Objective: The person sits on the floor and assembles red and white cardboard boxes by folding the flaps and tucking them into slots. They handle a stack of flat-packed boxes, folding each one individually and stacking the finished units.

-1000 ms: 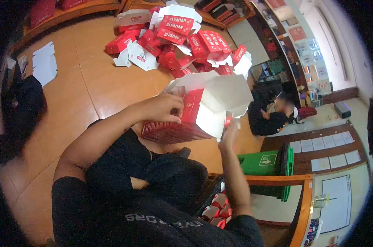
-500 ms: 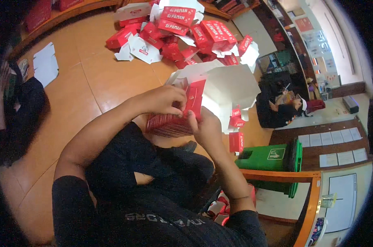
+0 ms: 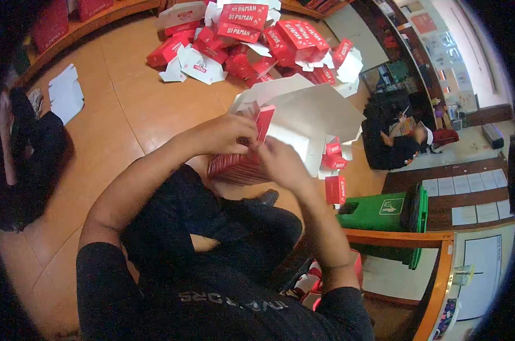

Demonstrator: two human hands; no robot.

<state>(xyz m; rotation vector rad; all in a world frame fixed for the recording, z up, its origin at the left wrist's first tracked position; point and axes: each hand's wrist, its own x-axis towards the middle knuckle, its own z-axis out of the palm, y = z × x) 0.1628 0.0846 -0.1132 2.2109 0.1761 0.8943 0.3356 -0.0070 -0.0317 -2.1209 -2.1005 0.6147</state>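
Note:
In front of my folded legs, my left hand (image 3: 235, 135) is closed, thumb and fingers pinching a small red paperboard box (image 3: 265, 121) that stands narrow and nearly edge-on. My right hand (image 3: 289, 166) reaches in from the right, thumb and fingertips pressed to the lower part of the same box, close to the left fingertips. Its lower end is hidden behind the hands. Under them is a tight row of flat red cartons (image 3: 235, 170). Just beyond stands a large open carton (image 3: 325, 113), its white inside and raised flaps showing.
A heap of red and white boxes (image 3: 243, 23) lies on the tiled floor ahead. A white cardboard sheet (image 3: 65, 94) is at the left, near another person's dark-clothed legs (image 3: 39, 153). Right are a green bin (image 3: 382, 211), a wooden frame (image 3: 394, 238) and a seated person (image 3: 402, 149).
The red box has turned from showing its broad face to a narrower side. My right hand has closed in toward the left fingertips, and the view has shifted slightly.

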